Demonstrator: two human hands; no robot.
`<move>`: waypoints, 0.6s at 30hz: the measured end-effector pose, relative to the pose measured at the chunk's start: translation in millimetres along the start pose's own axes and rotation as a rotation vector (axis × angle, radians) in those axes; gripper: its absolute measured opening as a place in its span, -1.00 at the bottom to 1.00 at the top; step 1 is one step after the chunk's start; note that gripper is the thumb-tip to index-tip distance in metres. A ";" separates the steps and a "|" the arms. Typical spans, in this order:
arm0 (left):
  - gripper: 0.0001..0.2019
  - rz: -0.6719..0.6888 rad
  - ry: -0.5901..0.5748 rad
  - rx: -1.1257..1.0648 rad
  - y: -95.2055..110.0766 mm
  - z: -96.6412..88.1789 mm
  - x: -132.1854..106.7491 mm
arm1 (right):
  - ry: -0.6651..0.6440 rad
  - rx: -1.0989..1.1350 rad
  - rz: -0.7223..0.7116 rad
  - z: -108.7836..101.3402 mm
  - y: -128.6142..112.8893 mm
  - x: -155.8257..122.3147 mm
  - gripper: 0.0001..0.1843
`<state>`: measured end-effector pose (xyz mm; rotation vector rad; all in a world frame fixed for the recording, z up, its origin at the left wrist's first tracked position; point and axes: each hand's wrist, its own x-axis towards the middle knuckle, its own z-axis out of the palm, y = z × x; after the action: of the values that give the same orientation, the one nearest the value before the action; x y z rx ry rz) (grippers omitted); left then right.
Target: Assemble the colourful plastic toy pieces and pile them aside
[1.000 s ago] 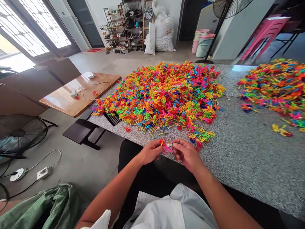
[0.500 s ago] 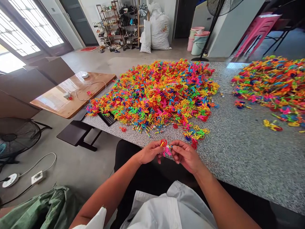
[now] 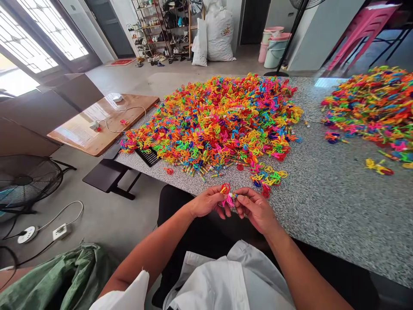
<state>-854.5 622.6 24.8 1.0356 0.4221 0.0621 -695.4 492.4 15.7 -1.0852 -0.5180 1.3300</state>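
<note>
My left hand (image 3: 206,201) and my right hand (image 3: 254,209) meet at the near edge of the speckled stone table (image 3: 322,206). Both are closed, pinching a small plastic toy piece (image 3: 226,194) with a red ring on top and pink parts below. Just beyond my hands lies a small cluster of yellow, green and red rings (image 3: 267,176). Behind it spreads a large heap of many-coloured plastic rings (image 3: 216,120), with several short striped sticks (image 3: 200,170) along its near edge.
A second coloured heap (image 3: 371,107) lies at the table's right. A black comb-like grid (image 3: 148,157) sits at the left edge. A low wooden table (image 3: 103,125), a floor fan (image 3: 26,181), power strips (image 3: 60,231) and a green sack (image 3: 54,280) are on the left.
My hands have stayed together on the same small piece, turning it slightly. The view has shifted a little as my head moved.
</note>
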 end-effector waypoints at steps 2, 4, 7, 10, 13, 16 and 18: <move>-0.68 -0.012 -0.008 -0.012 1.7 0.4 -1.0 | -0.010 -0.025 -0.008 -2.0 -0.5 -0.6 -0.63; -0.67 -0.022 -0.018 -0.030 3.0 1.4 -2.3 | -0.028 -0.039 -0.005 -3.3 -1.7 -1.4 -0.63; -0.66 -0.031 -0.033 -0.055 4.6 3.4 -4.1 | -0.052 -0.050 0.006 -4.2 -4.1 -2.7 -0.65; -0.66 -0.029 -0.041 -0.061 6.6 5.0 -5.2 | -0.078 -0.061 0.000 -5.6 -5.9 -3.6 -0.68; -0.66 -0.035 -0.045 -0.029 10.2 5.1 -6.8 | -0.105 -0.117 -0.030 -7.8 -7.7 -4.6 -0.70; -0.64 -0.056 -0.056 0.056 13.3 4.6 -9.4 | -0.129 -0.236 -0.064 -9.3 -10.7 -6.3 -0.70; -0.62 -0.063 -0.052 0.141 12.8 4.7 -10.5 | -0.145 -0.340 -0.081 -9.7 -12.5 -7.1 -0.71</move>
<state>-860.5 622.7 40.9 1.1589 0.4164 -0.0513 -682.6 484.0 23.8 -1.2340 -0.9118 1.2828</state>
